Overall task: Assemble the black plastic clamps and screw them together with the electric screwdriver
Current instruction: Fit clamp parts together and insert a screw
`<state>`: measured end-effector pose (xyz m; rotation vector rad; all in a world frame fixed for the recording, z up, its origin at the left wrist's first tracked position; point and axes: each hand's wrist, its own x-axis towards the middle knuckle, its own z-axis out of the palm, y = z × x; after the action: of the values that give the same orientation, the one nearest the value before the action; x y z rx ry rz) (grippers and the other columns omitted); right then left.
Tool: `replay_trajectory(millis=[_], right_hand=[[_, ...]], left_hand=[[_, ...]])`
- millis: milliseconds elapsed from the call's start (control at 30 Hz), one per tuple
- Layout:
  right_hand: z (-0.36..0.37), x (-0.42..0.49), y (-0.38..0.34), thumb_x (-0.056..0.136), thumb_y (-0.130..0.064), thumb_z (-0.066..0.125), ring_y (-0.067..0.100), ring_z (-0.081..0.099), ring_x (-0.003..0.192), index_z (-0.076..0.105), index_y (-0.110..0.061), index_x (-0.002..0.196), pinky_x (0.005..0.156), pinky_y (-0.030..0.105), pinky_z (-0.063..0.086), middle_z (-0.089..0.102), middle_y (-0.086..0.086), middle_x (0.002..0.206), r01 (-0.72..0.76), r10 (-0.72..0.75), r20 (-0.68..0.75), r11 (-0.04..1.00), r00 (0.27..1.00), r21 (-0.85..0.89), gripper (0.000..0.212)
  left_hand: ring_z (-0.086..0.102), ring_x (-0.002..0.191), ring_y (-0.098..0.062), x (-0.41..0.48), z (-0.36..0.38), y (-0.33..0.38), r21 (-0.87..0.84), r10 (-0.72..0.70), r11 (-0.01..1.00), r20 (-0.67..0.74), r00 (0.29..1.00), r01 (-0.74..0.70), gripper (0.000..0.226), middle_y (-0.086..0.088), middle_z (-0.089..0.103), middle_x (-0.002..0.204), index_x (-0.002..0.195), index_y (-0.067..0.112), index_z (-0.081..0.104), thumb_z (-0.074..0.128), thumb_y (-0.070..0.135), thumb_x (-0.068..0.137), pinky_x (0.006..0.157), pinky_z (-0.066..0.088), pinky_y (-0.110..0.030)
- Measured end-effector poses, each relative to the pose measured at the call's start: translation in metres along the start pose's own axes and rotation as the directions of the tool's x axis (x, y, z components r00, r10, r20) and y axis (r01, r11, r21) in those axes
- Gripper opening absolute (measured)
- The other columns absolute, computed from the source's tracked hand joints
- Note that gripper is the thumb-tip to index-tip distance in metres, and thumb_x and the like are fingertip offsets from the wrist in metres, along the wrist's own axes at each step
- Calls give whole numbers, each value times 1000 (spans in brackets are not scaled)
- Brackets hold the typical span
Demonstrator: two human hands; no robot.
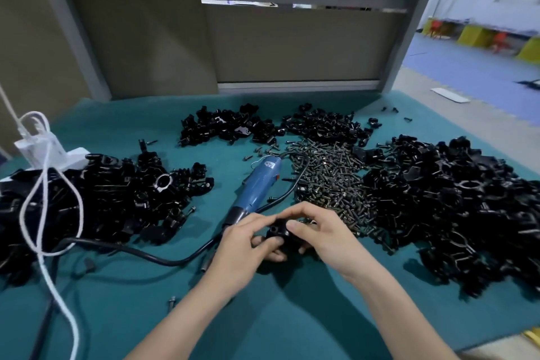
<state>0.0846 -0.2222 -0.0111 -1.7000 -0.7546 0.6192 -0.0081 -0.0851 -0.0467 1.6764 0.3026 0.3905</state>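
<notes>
Front and centre is a black clamp (281, 232), held just above the teal cloth (263, 318) near the front middle of the table, and both hands are on it. The left hand (244, 245) wraps it from the left side, thumb on top, fingers curled underneath. The right hand (325, 232) pinches it from the other side, thumb pressing the upper face. A round hole shows on top of the piece. Whether a screw sits in it, I cannot tell; it is too dark and blurred there.

Just behind the hands lies the electric screwdriver (258, 185), blue body flat on the cloth, nose pointing toward the left hand and nobody holding it. Its black cord (146, 254) loops away to the left. Right beside the right hand spreads the pile of screws (330, 181).

Further out there is a big heap of black parts on the right (455, 204), another heap on the left (102, 202), and two smaller heaps at the back (225, 126). A white cable (43, 207) trails from a power strip (49, 152) at the far left.

My read is that this clamp is at the fitting stage, halves being pressed together, with the screwing yet to come. The left heap seems to hold some closed, ring-shaped clamps, possibly finished ones. With this many loose parts and screws about, plenty of work looks to be left.
</notes>
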Motion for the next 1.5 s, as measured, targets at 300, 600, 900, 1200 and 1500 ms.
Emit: replay_trajectory(millis=[300, 600, 900, 1200, 1500], right_hand=[[7, 9, 16, 89, -8, 65, 16, 61, 66, 70, -29, 98, 53, 24, 50, 65, -12, 86, 93, -91, -31, 994, 995, 65, 23], [3, 8, 21, 78, 2, 74, 18, 65, 82, 73, -27, 97, 73, 27, 54, 66, 14, 101, 145, -139, -60, 984, 988, 102, 35], [-17, 0, 13, 78, 0, 74, 16, 70, 68, 74, -17, 98, 64, 22, 55, 74, 3, 86, 35, -22, -117, 993, 993, 116, 26], [-92, 45, 24, 90, -9, 65, 24, 63, 88, 70, -10, 104, 81, 35, 53, 69, 8, 100, -364, -54, -481, 580, 875, -729, 15], [-92, 56, 20, 92, -2, 55, 31, 61, 83, 63, -4, 94, 72, 36, 52, 60, 14, 100, -425, 20, -466, 445, 885, -788, 9]], left_hand=[[66, 53, -23, 2, -8, -5, -124, -46, 991, -39, 998, 40, 36, 5, 66, 81, 85, 22, 75, 72, -12, 74, 51, 51, -23], [66, 53, -13, 0, -4, 0, -285, -158, 947, -7, 987, 150, 31, -10, 73, 68, 101, 12, 68, 67, -11, 79, 56, 53, -17], [66, 56, -14, -3, 2, -3, -245, -126, 962, -13, 992, 119, 29, -8, 73, 69, 94, 16, 70, 68, -8, 79, 59, 54, -19], [67, 61, -16, -3, 2, -7, -192, -148, 971, -18, 989, 142, 30, -10, 73, 70, 94, 26, 72, 72, 0, 79, 62, 55, -22], [66, 60, -13, -4, 3, -3, -204, -136, 970, -11, 991, 131, 28, -8, 73, 70, 98, 19, 70, 70, -2, 80, 61, 53, -18]])
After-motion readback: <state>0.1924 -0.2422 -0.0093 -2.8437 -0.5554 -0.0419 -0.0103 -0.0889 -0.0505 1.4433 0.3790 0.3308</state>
